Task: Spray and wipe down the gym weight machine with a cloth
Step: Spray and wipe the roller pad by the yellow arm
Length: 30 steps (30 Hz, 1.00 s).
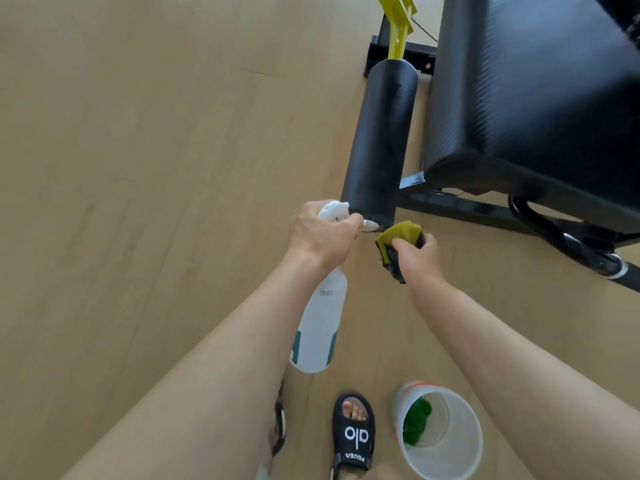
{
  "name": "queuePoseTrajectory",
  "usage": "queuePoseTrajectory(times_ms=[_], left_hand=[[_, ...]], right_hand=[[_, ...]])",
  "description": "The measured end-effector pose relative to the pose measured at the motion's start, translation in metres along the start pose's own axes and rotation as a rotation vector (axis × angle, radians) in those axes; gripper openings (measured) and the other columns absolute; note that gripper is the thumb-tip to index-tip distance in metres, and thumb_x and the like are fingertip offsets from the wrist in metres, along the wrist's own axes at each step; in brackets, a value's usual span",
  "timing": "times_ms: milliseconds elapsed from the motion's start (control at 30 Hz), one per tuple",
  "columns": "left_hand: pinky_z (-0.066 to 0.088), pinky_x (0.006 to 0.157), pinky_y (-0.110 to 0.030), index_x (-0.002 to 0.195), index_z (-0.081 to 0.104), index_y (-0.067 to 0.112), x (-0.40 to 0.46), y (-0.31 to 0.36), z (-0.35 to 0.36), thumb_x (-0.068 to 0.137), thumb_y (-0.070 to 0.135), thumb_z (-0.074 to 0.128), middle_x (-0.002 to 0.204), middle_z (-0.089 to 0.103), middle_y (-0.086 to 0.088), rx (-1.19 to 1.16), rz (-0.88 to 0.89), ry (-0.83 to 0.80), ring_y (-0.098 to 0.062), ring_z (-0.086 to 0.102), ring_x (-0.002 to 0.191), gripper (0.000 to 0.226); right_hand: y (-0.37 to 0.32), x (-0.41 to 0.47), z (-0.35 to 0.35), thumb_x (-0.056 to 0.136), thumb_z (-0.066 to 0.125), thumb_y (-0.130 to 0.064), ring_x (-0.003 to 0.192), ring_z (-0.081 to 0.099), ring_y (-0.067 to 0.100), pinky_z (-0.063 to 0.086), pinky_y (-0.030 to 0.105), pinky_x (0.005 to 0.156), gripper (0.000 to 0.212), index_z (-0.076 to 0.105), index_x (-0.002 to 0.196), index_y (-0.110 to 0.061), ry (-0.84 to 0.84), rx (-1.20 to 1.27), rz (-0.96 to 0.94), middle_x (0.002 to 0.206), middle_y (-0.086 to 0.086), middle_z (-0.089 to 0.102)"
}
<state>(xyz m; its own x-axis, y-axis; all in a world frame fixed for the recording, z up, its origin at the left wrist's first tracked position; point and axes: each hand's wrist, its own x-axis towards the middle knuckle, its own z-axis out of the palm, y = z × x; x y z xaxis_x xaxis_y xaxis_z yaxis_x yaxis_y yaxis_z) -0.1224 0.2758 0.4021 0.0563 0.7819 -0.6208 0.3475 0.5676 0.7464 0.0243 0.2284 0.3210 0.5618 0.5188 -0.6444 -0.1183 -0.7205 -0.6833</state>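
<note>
My left hand (320,235) grips the head of a white spray bottle (320,320), whose nozzle points at the near end of the machine's black roller pad (382,133). The bottle's body hangs down under my left wrist. My right hand (417,256) holds a bunched yellow-green and black cloth (398,237) just below and right of the roller's end. The large black seat pad (533,91) of the weight machine fills the upper right.
The machine's black floor frame (485,213) and a wheel (611,265) run to the right. A yellow arm (398,26) joins the roller at the top. A translucent bucket (464,455) with a green cloth (417,424) stands by my sandalled foot (353,434). Wood floor spreads to the left.
</note>
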Motion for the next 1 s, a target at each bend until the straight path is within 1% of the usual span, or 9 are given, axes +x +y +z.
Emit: queuePoseTrajectory(times_ms=[100,267,400,567,633,767,833,900,1000], left_hand=[[0.039,0.064,-0.032,0.071,0.046,0.025,0.032,-0.004,0.010,0.087,0.017,0.067,0.085,0.056,-0.006,0.011,0.015,-0.040,-0.020,0.045,0.069,0.027],[0.035,0.038,-0.015,0.076,0.058,0.015,0.102,-0.017,0.008,0.089,0.018,0.067,0.072,0.057,-0.004,0.097,0.084,-0.126,-0.019,0.045,0.054,0.017],[0.042,0.047,-0.018,0.076,0.054,0.022,0.154,-0.022,-0.003,0.092,0.019,0.070,0.080,0.068,-0.002,0.187,0.092,-0.208,-0.017,0.049,0.051,0.022],[0.040,0.038,-0.013,0.094,0.064,0.022,0.209,-0.014,-0.003,0.092,0.024,0.071,0.079,0.067,0.001,0.340,0.174,-0.333,-0.008,0.050,0.042,0.008],[0.037,0.035,-0.011,0.106,0.067,0.019,0.228,-0.011,0.004,0.092,0.028,0.072,0.076,0.066,0.003,0.440,0.232,-0.380,-0.001,0.048,0.033,0.018],[0.037,0.033,-0.010,0.120,0.053,0.031,0.261,-0.014,0.017,0.093,0.032,0.073,0.075,0.068,0.006,0.510,0.296,-0.418,0.000,0.050,0.036,0.033],[0.037,0.034,-0.011,0.124,0.053,0.028,0.273,-0.019,0.026,0.093,0.033,0.074,0.069,0.066,0.007,0.544,0.351,-0.443,-0.001,0.048,0.033,0.037],[0.036,0.033,-0.011,0.123,0.058,0.023,0.285,-0.026,0.030,0.092,0.033,0.073,0.058,0.061,0.007,0.582,0.408,-0.441,-0.001,0.046,0.031,0.036],[0.039,0.037,-0.012,0.107,0.065,0.017,0.298,-0.037,0.032,0.092,0.036,0.073,0.066,0.063,0.001,0.613,0.487,-0.433,-0.004,0.046,0.034,0.026]], right_hand=[[0.007,0.024,0.013,0.095,0.061,-0.018,0.099,0.063,0.025,0.057,0.045,0.088,0.017,0.055,0.110,-0.022,0.045,-0.040,-0.068,0.101,0.000,0.061],[0.018,0.073,0.048,0.096,0.056,-0.011,0.091,0.063,0.021,0.050,0.033,0.078,0.013,0.064,0.104,-0.016,0.166,-0.086,-0.177,0.097,0.002,0.067],[0.011,0.095,0.066,0.097,0.055,-0.014,0.082,0.061,0.010,0.046,0.021,0.069,0.013,0.065,0.105,-0.019,0.360,-0.092,-0.245,0.092,-0.006,0.066],[-0.004,0.117,0.072,0.099,0.055,-0.014,0.091,0.063,0.012,0.051,0.023,0.077,0.014,0.062,0.108,-0.022,0.414,-0.142,-0.384,0.099,-0.006,0.067],[-0.005,0.130,0.073,0.098,0.058,-0.015,0.096,0.064,0.015,0.048,0.023,0.079,0.018,0.065,0.114,-0.019,0.480,-0.233,-0.466,0.106,-0.002,0.070],[-0.002,0.160,0.083,0.098,0.059,-0.022,0.108,0.063,0.016,0.053,0.028,0.088,0.028,0.061,0.126,-0.021,0.568,-0.275,-0.583,0.117,-0.002,0.068],[0.005,0.173,0.087,0.099,0.059,-0.023,0.112,0.062,0.015,0.048,0.016,0.087,0.030,0.059,0.129,-0.023,0.629,-0.252,-0.592,0.121,-0.003,0.067],[0.010,0.186,0.092,0.100,0.058,-0.023,0.112,0.060,0.013,0.035,-0.003,0.073,0.032,0.059,0.131,-0.021,0.681,-0.231,-0.607,0.124,-0.002,0.066],[0.014,0.199,0.092,0.099,0.059,-0.020,0.110,0.058,0.008,0.030,-0.010,0.068,0.032,0.060,0.131,-0.018,0.747,-0.153,-0.622,0.125,-0.001,0.066]])
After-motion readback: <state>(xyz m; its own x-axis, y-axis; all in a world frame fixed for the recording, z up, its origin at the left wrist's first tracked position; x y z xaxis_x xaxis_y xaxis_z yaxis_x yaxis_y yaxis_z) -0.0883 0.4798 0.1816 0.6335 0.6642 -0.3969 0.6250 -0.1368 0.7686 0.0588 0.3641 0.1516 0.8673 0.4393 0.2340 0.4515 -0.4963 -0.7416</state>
